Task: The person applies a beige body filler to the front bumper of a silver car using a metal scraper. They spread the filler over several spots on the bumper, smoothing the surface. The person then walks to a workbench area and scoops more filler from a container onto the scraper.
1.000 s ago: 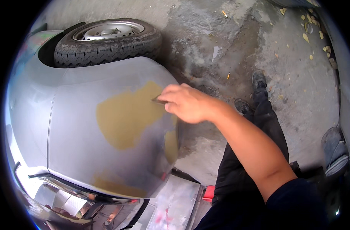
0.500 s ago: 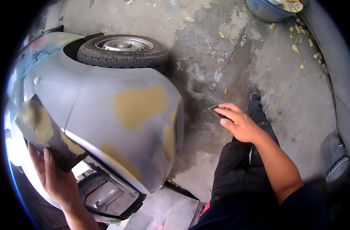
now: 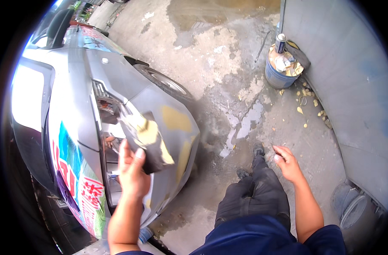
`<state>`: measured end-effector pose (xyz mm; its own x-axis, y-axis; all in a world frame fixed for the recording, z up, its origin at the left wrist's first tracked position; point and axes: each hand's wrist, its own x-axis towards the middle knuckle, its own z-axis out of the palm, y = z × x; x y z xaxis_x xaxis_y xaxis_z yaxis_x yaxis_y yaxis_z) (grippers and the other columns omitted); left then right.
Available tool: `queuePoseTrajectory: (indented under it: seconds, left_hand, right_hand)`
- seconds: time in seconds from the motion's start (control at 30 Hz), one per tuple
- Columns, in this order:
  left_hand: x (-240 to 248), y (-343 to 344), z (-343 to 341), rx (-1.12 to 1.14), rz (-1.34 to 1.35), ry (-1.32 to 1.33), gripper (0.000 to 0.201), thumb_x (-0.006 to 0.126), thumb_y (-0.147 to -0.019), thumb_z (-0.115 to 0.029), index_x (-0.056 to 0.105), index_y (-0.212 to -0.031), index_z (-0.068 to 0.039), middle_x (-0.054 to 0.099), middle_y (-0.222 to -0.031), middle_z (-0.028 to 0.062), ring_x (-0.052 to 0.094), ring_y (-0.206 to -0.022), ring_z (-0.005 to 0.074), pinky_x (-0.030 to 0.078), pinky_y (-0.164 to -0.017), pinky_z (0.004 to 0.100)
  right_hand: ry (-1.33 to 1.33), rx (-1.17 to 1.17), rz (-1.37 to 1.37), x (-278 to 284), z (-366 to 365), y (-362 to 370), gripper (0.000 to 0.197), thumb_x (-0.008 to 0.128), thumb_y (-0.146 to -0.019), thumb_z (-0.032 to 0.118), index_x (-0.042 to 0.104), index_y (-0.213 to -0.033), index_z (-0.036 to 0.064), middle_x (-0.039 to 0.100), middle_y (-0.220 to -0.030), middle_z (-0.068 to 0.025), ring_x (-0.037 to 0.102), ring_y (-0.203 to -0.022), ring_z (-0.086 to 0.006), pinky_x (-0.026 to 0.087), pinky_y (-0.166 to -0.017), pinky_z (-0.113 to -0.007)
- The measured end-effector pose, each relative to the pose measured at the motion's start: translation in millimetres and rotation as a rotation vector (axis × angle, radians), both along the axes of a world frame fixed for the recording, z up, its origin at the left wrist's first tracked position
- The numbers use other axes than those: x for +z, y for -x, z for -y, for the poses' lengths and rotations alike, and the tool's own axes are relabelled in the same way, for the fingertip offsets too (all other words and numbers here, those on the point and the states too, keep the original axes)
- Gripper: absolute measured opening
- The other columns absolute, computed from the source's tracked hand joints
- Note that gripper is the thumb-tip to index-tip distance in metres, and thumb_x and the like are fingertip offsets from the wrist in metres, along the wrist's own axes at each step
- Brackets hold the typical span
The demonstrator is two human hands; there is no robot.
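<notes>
My left hand [image 3: 133,172] grips a dark flat board [image 3: 153,155] smeared with pale yellow putty [image 3: 146,132], thumb on its near edge. The board hangs over the front corner of a grey vehicle, in front of an open headlight recess [image 3: 113,155]. Yellow filler patches [image 3: 176,119] mark the grey bumper corner [image 3: 151,100] beyond the board. Off to the right, apart from the vehicle, my right hand [image 3: 289,165] is closed with its fingers pinched. A thin dark edge at the fingertips appears to belong to the small putty spreader, mostly hidden by them.
A blue bucket [image 3: 279,76] full of scraps, with a spray can [image 3: 280,43] on top, stands by a grey panel [image 3: 342,85]. Dried yellow flakes lie beside it. Water puddles [image 3: 250,121] wet the concrete. Another bucket [image 3: 345,199] is at right.
My view has swung, bringing the vehicle's headlight side and the whole blue bucket into sight. The putty board is now over the headlight area. My right hand has turned, hiding most of the spreader.
</notes>
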<state>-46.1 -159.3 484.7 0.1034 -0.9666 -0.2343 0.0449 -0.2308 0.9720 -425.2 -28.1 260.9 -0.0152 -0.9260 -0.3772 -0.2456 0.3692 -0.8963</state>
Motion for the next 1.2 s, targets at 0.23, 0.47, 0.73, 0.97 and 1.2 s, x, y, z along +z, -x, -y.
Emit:
queuePoseTrajectory:
  seconds: [0.23,0.47,0.73,0.97,1.2]
  left_hand:
    - [-67.0,81.0,-143.7,0.173,-0.561,-0.216,0.046,0.058,-0.092,-0.003,0.040,-0.135,-0.007,0.055,-0.129,0.0089,0.053,-0.120,0.0203,0.039,-0.106,0.0402]
    - [-36.7,100.2,-187.0,0.297,-0.645,-0.004,0.047,0.059,-0.092,-0.005,0.040,-0.136,-0.005,0.056,-0.130,0.0098,0.054,-0.120,0.0202,0.041,-0.106,0.0389]
    - [-12.8,135.1,-164.6,0.356,-0.731,0.139,0.044,0.056,-0.095,-0.006,0.039,-0.136,-0.005,0.055,-0.130,0.0094,0.052,-0.122,0.0209,0.041,-0.105,0.0406]
    - [-12.3,225.3,-154.7,0.414,-0.852,0.020,0.041,0.053,-0.094,-0.003,0.043,-0.134,-0.006,0.056,-0.128,0.0091,0.056,-0.117,0.0212,0.046,-0.101,0.0412]
    - [9.0,279.9,-168.4,0.395,-0.947,-0.058,0.043,0.049,-0.095,0.000,0.039,-0.136,-0.004,0.056,-0.128,0.0120,0.058,-0.115,0.0218,0.049,-0.100,0.0390]
  right_hand:
    - [0.254,0.187,0.387,117.6,-16.9,-67.5,0.036,0.063,-0.094,0.020,0.061,-0.125,0.0027,0.057,-0.128,-0.0135,0.057,-0.114,-0.0221,0.045,-0.096,-0.032]
    - [0.461,0.465,0.299,163.4,-42.4,-94.0,0.034,0.068,-0.088,0.009,0.066,-0.122,0.0041,0.053,-0.131,-0.0135,0.056,-0.115,-0.0251,0.045,-0.097,-0.033]
    - [0.461,0.442,0.147,142.9,12.8,-24.1,0.039,0.061,-0.094,0.022,0.060,-0.126,-0.0015,0.057,-0.129,-0.0174,0.057,-0.116,-0.0236,0.045,-0.098,-0.035]
    - [-0.213,0.213,1.000,172.1,70.8,91.7,0.042,0.059,-0.096,0.020,0.050,-0.128,-0.0053,0.061,-0.122,-0.0181,0.063,-0.107,-0.0242,0.051,-0.094,-0.039]
    - [-0.617,0.747,1.033,182.7,48.4,100.1,0.038,0.073,-0.087,0.024,0.059,-0.111,-0.0027,0.067,-0.101,-0.0100,0.065,-0.086,-0.0154,0.053,-0.076,-0.028]
